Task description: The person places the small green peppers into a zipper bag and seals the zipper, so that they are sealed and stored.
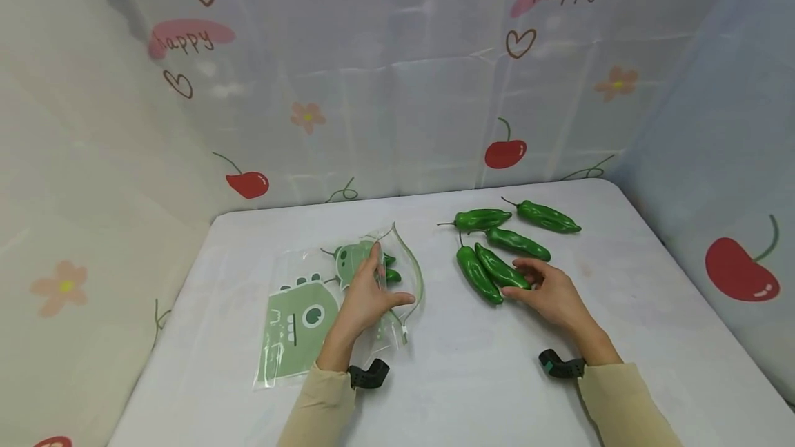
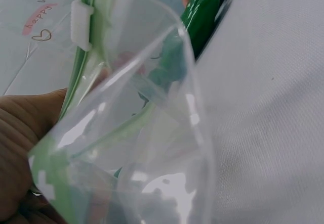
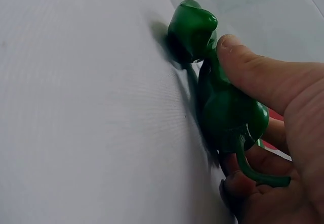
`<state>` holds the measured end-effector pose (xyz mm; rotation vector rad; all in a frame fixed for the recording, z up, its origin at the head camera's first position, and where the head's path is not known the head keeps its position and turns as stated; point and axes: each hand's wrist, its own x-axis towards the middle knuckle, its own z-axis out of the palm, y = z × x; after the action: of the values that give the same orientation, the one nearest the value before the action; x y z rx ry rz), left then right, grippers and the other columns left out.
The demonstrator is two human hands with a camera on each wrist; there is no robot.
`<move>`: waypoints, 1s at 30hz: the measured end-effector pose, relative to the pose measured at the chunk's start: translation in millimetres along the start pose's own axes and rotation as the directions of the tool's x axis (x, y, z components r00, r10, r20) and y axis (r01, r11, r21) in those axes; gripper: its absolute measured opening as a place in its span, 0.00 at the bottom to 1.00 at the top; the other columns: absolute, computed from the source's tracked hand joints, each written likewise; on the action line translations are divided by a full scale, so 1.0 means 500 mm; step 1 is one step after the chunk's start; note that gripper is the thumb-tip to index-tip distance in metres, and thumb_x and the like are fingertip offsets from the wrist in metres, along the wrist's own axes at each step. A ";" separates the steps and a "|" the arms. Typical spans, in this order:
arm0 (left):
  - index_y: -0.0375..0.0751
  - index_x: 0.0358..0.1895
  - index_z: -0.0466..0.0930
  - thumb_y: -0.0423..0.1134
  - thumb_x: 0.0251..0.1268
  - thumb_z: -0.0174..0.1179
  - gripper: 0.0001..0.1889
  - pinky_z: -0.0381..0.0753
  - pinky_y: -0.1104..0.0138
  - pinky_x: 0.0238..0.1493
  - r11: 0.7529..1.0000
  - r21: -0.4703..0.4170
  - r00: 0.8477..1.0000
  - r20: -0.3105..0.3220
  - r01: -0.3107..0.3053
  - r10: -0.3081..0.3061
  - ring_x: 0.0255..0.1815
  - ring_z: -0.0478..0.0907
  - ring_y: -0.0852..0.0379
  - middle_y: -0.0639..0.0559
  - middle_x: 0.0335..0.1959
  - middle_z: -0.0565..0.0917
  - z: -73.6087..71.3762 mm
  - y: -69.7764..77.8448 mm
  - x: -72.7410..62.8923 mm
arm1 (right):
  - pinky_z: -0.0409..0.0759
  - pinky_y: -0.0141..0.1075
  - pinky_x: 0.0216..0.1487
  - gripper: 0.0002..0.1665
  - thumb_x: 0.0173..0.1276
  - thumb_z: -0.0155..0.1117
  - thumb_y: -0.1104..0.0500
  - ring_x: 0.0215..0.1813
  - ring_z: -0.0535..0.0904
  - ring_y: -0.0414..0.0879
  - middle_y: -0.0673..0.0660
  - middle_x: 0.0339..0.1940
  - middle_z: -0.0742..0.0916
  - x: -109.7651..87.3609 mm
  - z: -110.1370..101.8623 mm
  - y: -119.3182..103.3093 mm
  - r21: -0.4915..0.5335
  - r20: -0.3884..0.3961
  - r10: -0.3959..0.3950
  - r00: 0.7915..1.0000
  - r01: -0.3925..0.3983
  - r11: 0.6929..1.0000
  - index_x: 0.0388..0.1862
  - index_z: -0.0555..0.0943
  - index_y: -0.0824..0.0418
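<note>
A clear zip bag (image 1: 298, 336) with a green cartoon print lies on the left of the table. Green peppers (image 1: 393, 275) show through its film, partly hidden by the print and my hand. My left hand (image 1: 366, 299) is at the bag's mouth, fingers extended and thumb spread to the right. The white zip slider (image 2: 81, 26) shows up close in the left wrist view. At the right, my right hand (image 1: 553, 295) pinches the near end of a green pepper (image 3: 233, 113), thumb on top and fingers curled at its far side. Another pepper (image 1: 478, 274) lies alongside it.
Behind the right hand lie more green peppers: one in the middle (image 1: 518, 243), one at the back left (image 1: 483, 219), one at the back right (image 1: 549, 216). A printed curtain (image 1: 397, 102) borders the white table (image 1: 459, 378) at the back and sides.
</note>
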<state>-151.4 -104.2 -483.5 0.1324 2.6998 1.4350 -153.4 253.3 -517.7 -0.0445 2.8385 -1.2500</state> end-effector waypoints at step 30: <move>0.45 0.85 0.43 0.47 0.46 0.84 0.68 0.69 0.62 0.37 1.000 0.004 1.000 0.002 -0.013 0.013 0.31 0.63 0.55 0.49 0.42 0.69 -0.001 -0.008 0.004 | 0.79 0.38 0.43 0.36 0.68 0.73 0.42 0.51 0.83 0.58 0.68 0.61 0.84 -0.009 -0.015 -0.042 -0.009 -0.143 -0.003 0.990 0.002 1.000 0.69 0.78 0.57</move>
<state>-153.4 -106.4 -486.7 0.1521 2.7052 1.4317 -149.0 244.7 -497.2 0.0439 2.9649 -1.2920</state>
